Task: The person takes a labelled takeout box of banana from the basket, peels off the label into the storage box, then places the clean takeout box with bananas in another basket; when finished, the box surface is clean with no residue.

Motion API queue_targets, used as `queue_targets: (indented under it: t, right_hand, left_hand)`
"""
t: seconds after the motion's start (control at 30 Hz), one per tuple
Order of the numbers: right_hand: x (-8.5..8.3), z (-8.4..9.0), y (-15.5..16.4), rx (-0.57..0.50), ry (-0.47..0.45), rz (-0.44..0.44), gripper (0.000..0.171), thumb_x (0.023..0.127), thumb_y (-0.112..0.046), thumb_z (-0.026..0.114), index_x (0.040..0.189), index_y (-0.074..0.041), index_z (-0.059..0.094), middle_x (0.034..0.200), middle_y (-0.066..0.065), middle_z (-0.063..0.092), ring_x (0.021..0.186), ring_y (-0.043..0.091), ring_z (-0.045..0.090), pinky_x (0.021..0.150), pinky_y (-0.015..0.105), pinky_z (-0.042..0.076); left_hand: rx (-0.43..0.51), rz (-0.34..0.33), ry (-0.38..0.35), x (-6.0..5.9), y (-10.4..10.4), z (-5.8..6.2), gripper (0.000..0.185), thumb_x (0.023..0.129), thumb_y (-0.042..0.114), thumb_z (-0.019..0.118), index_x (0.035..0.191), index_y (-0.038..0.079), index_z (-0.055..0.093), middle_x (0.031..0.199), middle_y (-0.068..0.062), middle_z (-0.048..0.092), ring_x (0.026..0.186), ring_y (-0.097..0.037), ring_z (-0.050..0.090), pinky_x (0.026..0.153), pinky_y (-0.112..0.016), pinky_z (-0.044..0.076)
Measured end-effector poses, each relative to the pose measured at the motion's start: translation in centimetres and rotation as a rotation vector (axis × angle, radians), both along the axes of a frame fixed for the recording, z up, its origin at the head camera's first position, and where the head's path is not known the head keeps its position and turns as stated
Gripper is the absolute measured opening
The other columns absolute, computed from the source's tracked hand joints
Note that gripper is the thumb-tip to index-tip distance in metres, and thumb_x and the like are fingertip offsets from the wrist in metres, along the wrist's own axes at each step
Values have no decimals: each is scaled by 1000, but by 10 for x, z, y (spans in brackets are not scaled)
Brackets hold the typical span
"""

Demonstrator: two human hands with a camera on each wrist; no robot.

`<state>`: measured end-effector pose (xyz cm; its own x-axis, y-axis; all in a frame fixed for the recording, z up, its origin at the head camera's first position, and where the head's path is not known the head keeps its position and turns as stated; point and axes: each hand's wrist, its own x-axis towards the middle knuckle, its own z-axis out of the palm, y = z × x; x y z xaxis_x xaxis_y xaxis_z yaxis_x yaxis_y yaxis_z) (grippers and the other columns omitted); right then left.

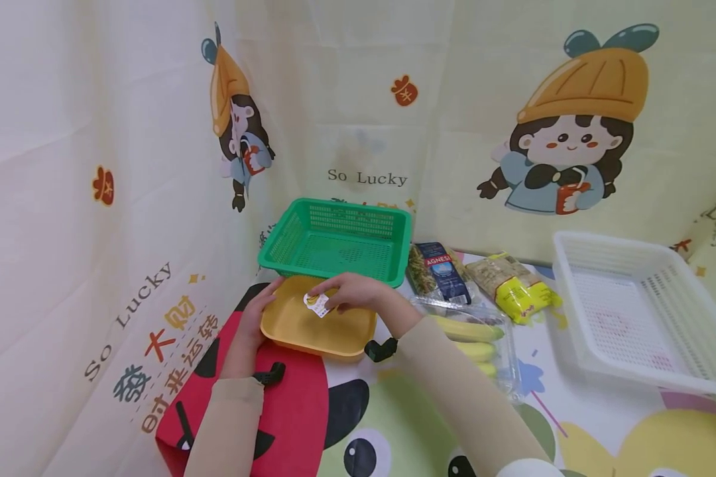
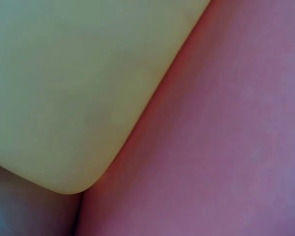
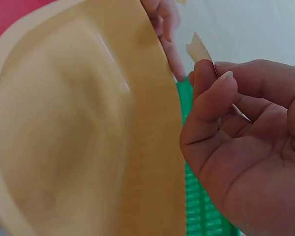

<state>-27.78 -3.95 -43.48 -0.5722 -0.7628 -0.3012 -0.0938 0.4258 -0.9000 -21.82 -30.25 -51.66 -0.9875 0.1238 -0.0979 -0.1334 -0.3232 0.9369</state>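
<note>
A yellow plastic basin (image 1: 322, 338) stands in front of the green basket in the head view, and my left hand (image 1: 255, 319) holds it by its left side. Over the basin, my right hand (image 1: 358, 293) pinches a small white card with a banana picture (image 1: 317, 305) between thumb and fingertips. From the right wrist, the same card (image 3: 200, 49) appears nearly edge-on, its lower part hidden by the fingers (image 3: 214, 98). The left wrist view is filled by a pale yellow surface (image 2: 78, 98) close to the skin.
Behind the basin is a green perforated basket (image 1: 346, 248). To the right lie a dark pasta packet (image 1: 444, 271), a yellow-labelled bag (image 1: 513, 288) and a clear pack of bananas (image 1: 471, 338). A white basket (image 1: 638, 377) stands far right. Printed curtains hang behind and left.
</note>
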Motion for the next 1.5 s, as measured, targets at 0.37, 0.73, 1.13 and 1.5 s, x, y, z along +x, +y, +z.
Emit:
queue_targets:
  t: [0.37, 0.73, 1.13, 1.5]
  right_hand:
    - [2, -11, -29, 69, 20, -5, 38, 91, -11, 66, 127, -24, 70, 120, -3, 62, 85, 15, 56, 71, 29, 55]
    - [-4, -24, -44, 94, 7, -11, 40, 92, -8, 62, 130, -16, 67, 111, 1, 63, 74, 18, 56, 70, 29, 53]
    - [-11, -37, -49, 151, 37, -69, 42, 92, -3, 58, 132, -11, 65, 94, 4, 62, 67, 23, 55, 67, 32, 49]
    - [-13, -43, -62, 231, 182, 3, 42, 94, -5, 59, 135, -12, 62, 112, 6, 58, 79, 22, 57, 72, 28, 52]
  left_hand:
    - [-8, -5, 34, -2, -2, -5, 52, 105, 10, 27, 157, 5, 22, 167, -10, 14, 130, -1, 44, 102, -13, 43]
    - [12, -22, 54, -4, -3, -6, 52, 106, 9, 25, 157, 4, 21, 167, -10, 13, 141, -10, 36, 103, -14, 43]
    - [10, -6, 57, -11, -6, -24, 55, 103, 14, 32, 157, 6, 24, 166, -7, 17, 153, -27, 16, 123, -33, 23]
    - [-52, -23, 133, -12, -11, -30, 54, 104, 21, 37, 156, 10, 29, 164, -3, 24, 145, -13, 33, 111, -20, 39]
